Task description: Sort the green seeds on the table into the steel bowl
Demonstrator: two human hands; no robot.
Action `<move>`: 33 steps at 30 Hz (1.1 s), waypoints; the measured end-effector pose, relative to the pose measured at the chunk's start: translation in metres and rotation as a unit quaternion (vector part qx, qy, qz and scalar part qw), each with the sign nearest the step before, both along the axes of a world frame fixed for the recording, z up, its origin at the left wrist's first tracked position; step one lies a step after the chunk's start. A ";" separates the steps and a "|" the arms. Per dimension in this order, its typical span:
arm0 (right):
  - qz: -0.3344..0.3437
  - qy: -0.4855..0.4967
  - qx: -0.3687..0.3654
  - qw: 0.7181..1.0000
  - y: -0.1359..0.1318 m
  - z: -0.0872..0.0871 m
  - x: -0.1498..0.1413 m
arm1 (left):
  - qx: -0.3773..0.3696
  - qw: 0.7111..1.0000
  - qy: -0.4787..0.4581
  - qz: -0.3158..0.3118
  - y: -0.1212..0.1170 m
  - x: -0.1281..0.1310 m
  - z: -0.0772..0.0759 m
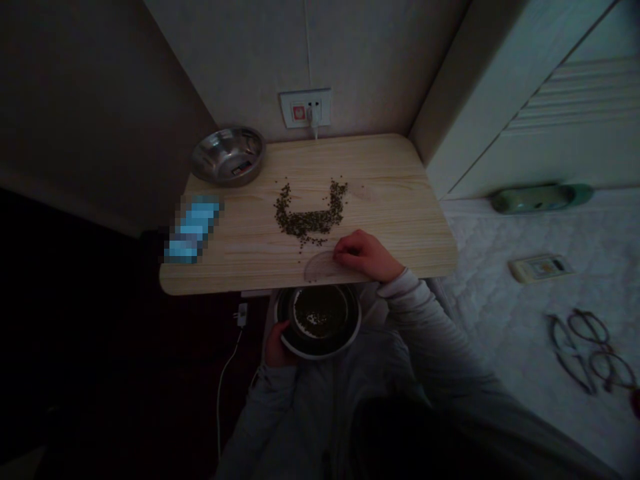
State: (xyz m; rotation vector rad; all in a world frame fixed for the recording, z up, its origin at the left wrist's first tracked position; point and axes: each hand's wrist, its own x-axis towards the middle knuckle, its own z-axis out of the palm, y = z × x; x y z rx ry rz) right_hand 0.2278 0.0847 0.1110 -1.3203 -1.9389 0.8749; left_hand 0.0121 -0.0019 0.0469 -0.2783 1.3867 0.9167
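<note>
My right hand (367, 257) is pinched on one end of a clear, half-round protractor (319, 267) that lies against the table top near its front edge. Beyond it, small dark beans (310, 221) are spread in a U shape, with a few strays around. Below the table edge, my left hand (280, 345) grips the left rim of a white-rimmed bowl (320, 355) over my lap. Inside that bowl shows a dark, round inner part (327, 308) with some beans or specks in it; the dim light hides details.
A steel bowl (227, 157) stands at the table's back left, near a blurred phone (193, 230). A wall socket (306, 108) holds a plug. On the bed at right lie a green case (540, 198), a remote (543, 268) and glasses (590, 333). A white cable (220, 387) hangs at left.
</note>
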 end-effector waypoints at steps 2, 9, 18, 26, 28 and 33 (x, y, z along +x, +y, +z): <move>0.008 -0.003 -0.004 1.000 0.000 0.000 0.000 | 0.005 1.000 -0.004 -0.001 0.000 0.000 -0.001; 0.027 -0.022 0.006 0.999 0.001 -0.001 0.001 | 0.010 1.000 -0.022 0.009 0.000 0.001 -0.001; 0.063 0.012 -0.007 0.998 0.003 -0.001 0.003 | 0.031 0.999 -0.022 0.001 -0.001 0.001 -0.004; -0.066 0.069 -0.025 0.995 0.002 -0.006 -0.001 | 0.034 0.999 -0.004 -0.006 0.000 -0.001 -0.004; -0.079 0.071 -0.028 0.994 0.003 -0.006 -0.003 | 0.026 1.000 0.005 -0.002 0.001 0.001 0.000; -0.121 0.058 -0.022 0.991 0.003 -0.006 -0.015 | 0.021 1.000 0.020 0.005 0.001 0.003 0.003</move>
